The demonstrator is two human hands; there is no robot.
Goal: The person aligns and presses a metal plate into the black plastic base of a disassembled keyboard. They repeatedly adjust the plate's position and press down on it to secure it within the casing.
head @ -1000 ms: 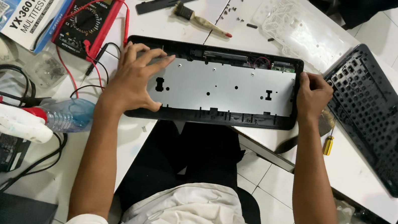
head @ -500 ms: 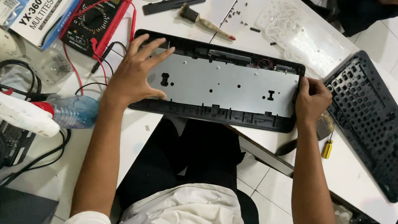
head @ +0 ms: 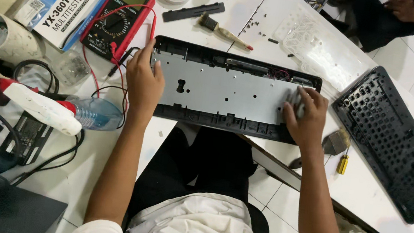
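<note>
best, both hands stay flat: left hand [head: 143, 83] fingers spread wide on the keyboard base [head: 231, 90], right hand [head: 306, 115] fingers curled, pressing its metal plate [head: 220, 91] mid-frame.

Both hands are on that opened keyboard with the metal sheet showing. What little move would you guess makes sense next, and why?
Probably lifting the metal plate a little at both ends: the left hand and right hand sit on opposite ends of it inside the black keyboard base, and loose screws lie nearby.
</note>
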